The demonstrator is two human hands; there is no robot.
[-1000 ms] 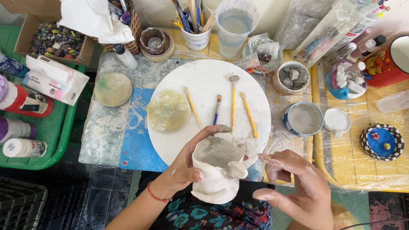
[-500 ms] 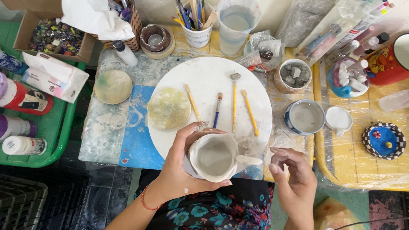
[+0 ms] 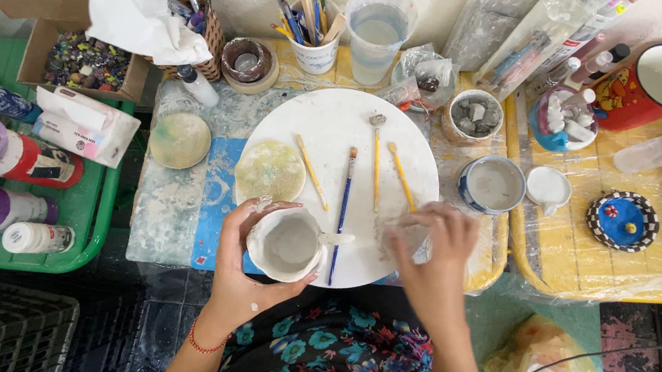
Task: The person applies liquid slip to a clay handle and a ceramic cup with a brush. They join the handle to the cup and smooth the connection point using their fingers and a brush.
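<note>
My left hand (image 3: 247, 282) wraps around a small unfired white clay cup (image 3: 288, 244), held upright with its mouth toward me at the near edge of the round white board (image 3: 399, 132). My right hand (image 3: 435, 251) reaches onto the board's near right edge, its fingers bent down on a smear of grey clay (image 3: 400, 233); whether it grips anything I cannot tell. A blue-handled brush (image 3: 342, 211) lies between the hands. Two yellow tools (image 3: 400, 176) and a wooden tool (image 3: 375, 166) lie on the board, next to a round yellowish sponge (image 3: 270, 173).
Behind the board stand a water cup (image 3: 376, 34), a brush jar (image 3: 311, 49), a bowl of clay lumps (image 3: 473, 117) and a slip bowl (image 3: 494, 184). A green tray (image 3: 88, 221) with paint bottles sits left. A red mug (image 3: 651, 82) and a patterned dish (image 3: 622, 221) sit right.
The cup has been turned upright and lowered toward the left. My right hand left the cup's side and moved up onto the board's edge.
</note>
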